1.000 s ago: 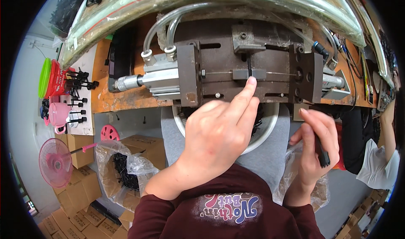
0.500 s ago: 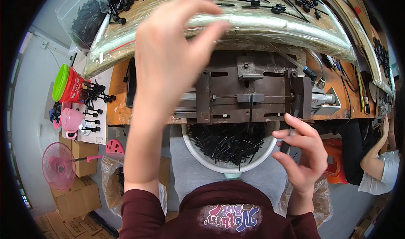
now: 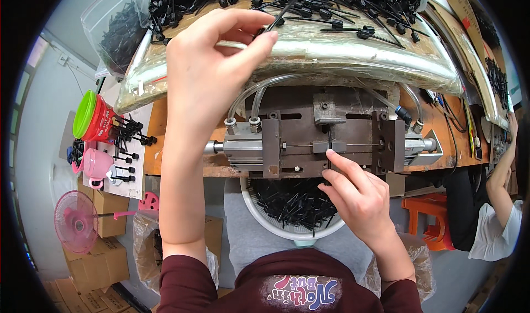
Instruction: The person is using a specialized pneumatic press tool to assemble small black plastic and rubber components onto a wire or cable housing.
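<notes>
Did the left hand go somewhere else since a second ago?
Yes. The left hand went from the middle of the metal machine up to the pile of black plastic pieces on the shelf above it.

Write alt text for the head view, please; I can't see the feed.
The left hand pinches a black plastic tie from a heap on the wrapped shelf, while the right hand sets another tie in the metal press. A white bowl of ties sits below.

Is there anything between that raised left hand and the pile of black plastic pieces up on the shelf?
Nothing visible. The left hand is already at the pile of black plastic pieces, with one black piece pinched at its fingertips.
</notes>
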Demonstrator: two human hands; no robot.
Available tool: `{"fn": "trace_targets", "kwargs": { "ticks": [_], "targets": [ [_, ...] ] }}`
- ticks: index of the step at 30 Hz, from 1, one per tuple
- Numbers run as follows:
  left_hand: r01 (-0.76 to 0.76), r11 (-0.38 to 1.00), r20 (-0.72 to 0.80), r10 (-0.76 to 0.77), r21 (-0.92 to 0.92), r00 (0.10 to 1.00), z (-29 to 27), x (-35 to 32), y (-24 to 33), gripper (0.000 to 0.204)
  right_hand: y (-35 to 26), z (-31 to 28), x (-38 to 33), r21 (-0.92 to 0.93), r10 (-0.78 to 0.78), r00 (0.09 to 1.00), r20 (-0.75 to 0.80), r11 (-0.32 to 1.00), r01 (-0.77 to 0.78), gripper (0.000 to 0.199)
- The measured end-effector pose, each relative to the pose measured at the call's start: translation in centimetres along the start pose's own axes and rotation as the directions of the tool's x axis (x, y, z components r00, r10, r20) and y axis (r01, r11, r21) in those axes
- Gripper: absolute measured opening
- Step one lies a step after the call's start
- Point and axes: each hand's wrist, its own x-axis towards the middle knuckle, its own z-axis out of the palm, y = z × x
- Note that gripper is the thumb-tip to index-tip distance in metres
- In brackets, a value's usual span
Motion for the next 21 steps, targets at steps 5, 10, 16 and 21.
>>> {"fn": "trace_targets", "kwargs": {
  "ticks": [5,10,16,21],
  "targets": [
    [-0.046,0.985,0.001,0.047,-0.165,0.999,-1.1,-3.8,2.2,0.024,-0.4,-0.6,0.2,-0.064,0.013,0.997,0.077,0.998,-0.008,0.026],
    [-0.069,0.995,0.048,0.073,-0.079,0.996,-2.1,-7.6,3.6,0.034,-0.2,-3.3,4.0,0.071,-0.011,0.993,0.114,0.997,0.003,0.03],
    [-0.074,0.997,0.127,0.078,-0.038,0.989,-0.2,-11.2,4.7,0.034,3.0,-1.7,18.9,-0.1,-0.179,0.956,-0.231,0.982,0.16,0.026],
    [-0.069,0.996,0.205,0.08,-0.061,0.975,2.6,-12.9,4.3,0.029,3.9,1.2,27.5,-0.307,0.144,0.984,0.106,0.946,-0.105,0.034]
  ]
}}
